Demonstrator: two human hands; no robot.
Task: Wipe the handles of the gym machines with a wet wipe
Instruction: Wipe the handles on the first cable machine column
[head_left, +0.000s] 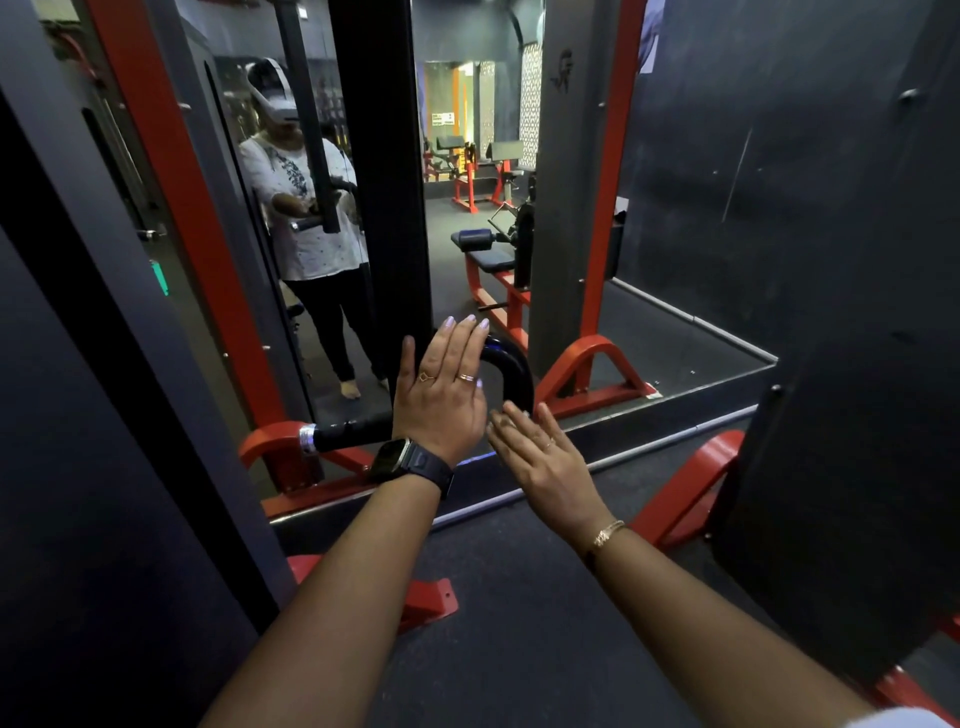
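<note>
A black machine handle (349, 431) with a silver end cap runs across the middle of the view and bends upward into a glossy curve (511, 364) at its right. My left hand (441, 389), with a dark watch on the wrist, is held flat over the bar with straight fingers pointing up. My right hand (540, 462), with a gold bracelet, reaches in from the right with straight fingers, its fingertips next to the left hand just below the curve. No wet wipe shows in either hand.
A mirror (467, 208) ahead reflects a person in a white top and other red-framed machines. Red frame posts (171, 171) and grey panels flank the handle. A dark padded panel (841, 467) stands close on the right. Dark rubber floor (519, 597) lies below my arms.
</note>
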